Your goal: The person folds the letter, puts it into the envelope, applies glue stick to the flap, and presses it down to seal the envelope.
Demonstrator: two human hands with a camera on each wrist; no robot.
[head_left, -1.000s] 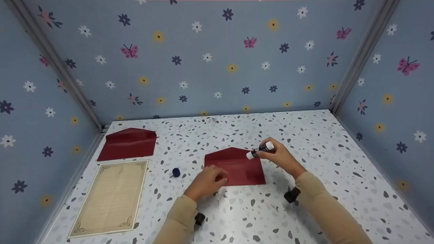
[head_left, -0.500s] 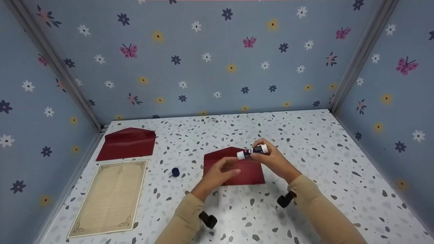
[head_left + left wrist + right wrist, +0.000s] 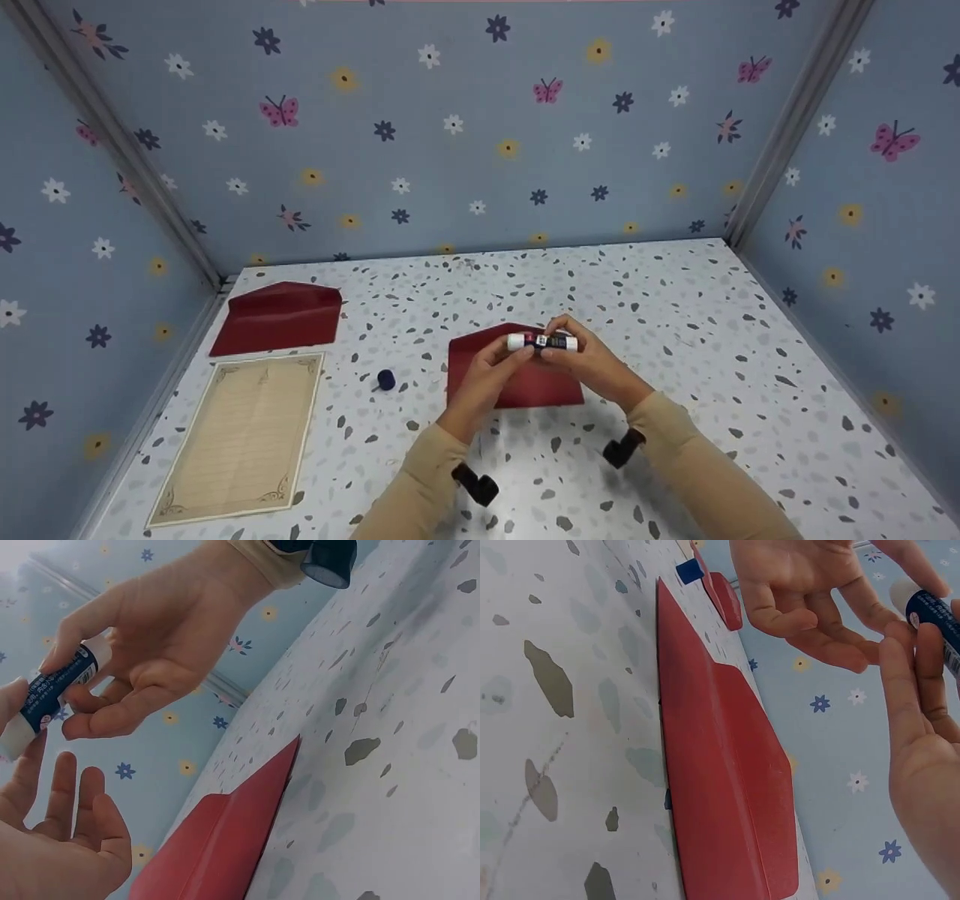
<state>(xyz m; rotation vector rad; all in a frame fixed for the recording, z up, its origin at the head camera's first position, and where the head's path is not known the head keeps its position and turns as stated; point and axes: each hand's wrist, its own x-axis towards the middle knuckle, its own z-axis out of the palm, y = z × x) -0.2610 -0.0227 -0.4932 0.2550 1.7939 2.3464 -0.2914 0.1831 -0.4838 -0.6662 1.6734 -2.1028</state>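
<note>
A glue stick (image 3: pixel 541 343) with a dark label and white ends is held level above the red envelope (image 3: pixel 525 386). My right hand (image 3: pixel 596 364) grips its barrel between thumb and fingers. From the other side, my left hand (image 3: pixel 480 382) pinches the white left end with thumb and forefinger; its other fingers are spread loosely in the left wrist view. The envelope lies on the table with its flap raised on the far side, and the hands hide part of it. A small dark blue cap (image 3: pixel 385 379) sits on the table left of the envelope.
At the left of the speckled table (image 3: pixel 645 292) lies another red envelope (image 3: pixel 281 322) with its flap up. Just in front of it is a beige lined sheet of paper (image 3: pixel 240 439) with an ornamental border. Flower-patterned walls (image 3: pixel 480 172) enclose the back and sides.
My left hand has risen from the envelope to the glue stick and now pinches its end. My right hand has brought the glue stick leftward and turned it level.
</note>
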